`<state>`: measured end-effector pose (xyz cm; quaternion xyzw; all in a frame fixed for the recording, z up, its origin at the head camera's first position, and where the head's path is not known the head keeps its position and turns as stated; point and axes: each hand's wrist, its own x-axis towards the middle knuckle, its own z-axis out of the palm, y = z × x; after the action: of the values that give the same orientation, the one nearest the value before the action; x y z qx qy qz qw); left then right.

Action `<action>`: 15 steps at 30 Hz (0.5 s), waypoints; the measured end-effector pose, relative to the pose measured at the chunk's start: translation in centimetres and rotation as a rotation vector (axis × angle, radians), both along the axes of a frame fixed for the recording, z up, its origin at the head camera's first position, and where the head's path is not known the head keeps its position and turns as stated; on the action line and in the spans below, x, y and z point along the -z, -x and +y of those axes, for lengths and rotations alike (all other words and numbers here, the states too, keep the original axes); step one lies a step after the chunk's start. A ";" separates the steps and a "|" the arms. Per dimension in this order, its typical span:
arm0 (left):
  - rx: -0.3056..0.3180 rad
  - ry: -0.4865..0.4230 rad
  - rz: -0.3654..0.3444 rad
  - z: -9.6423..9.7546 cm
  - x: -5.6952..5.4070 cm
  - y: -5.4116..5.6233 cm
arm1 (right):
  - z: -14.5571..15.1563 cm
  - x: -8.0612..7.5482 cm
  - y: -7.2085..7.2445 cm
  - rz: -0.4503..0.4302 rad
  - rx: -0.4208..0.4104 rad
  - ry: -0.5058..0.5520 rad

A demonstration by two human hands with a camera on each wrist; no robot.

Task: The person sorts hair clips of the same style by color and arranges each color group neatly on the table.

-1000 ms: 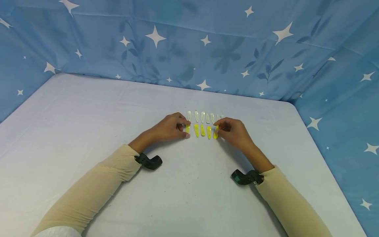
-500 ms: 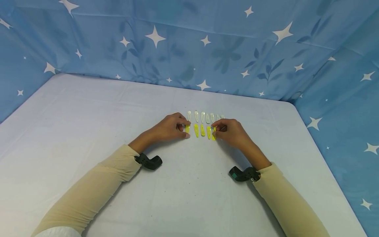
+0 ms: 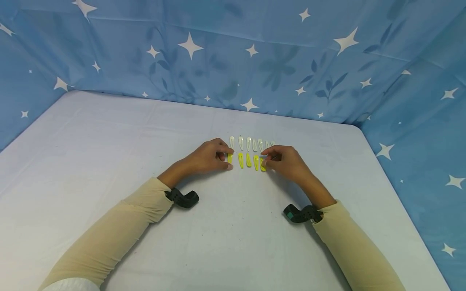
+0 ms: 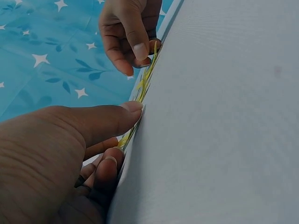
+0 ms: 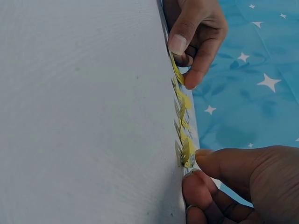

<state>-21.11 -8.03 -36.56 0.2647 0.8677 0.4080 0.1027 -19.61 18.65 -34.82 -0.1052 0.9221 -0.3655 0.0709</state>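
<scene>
My left hand (image 3: 209, 157) holds the leftmost yellow snap hair clip (image 3: 230, 158) between thumb and index finger, one at each end of it. At the row's other end, my right hand (image 3: 287, 162) has thumb and index finger at the rightmost yellow hair clip (image 3: 263, 165), partly covering it. Between the hands lie more yellow hair clips (image 3: 240, 160), side by side. Behind them runs a row of several white hair clips (image 3: 248, 144); its right end is partly hidden by my right hand. In the right wrist view, my right thumb (image 5: 224, 164) meets the edge of a yellow clip (image 5: 188, 151).
A white-covered table (image 3: 218, 238) bears both rows near its far edge. Blue curtain (image 3: 225, 60) with white stars stands behind and to the sides. A black wrist camera (image 3: 185, 199) sits on my left wrist, another black wrist camera (image 3: 300, 213) on my right.
My right hand has shifted the rightmost yellow clip slightly left, closer to its neighbour, and its fingers have moved a little on it. The left hand stays in place.
</scene>
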 end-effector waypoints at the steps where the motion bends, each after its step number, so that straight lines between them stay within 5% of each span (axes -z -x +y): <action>1: 0.001 -0.002 0.000 0.0 0.0 0.0 | 0.0 0.0 0.0 0.004 -0.004 0.002; 15: 0.017 -0.029 0.011 -0.3 0.4 0.3 | 0.9 -0.1 0.0 -0.057 0.040 0.013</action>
<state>-21.45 -8.30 -36.95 0.2760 0.8599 0.4181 0.0977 -19.66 19.52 -34.72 -0.0767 0.9193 -0.3755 0.0890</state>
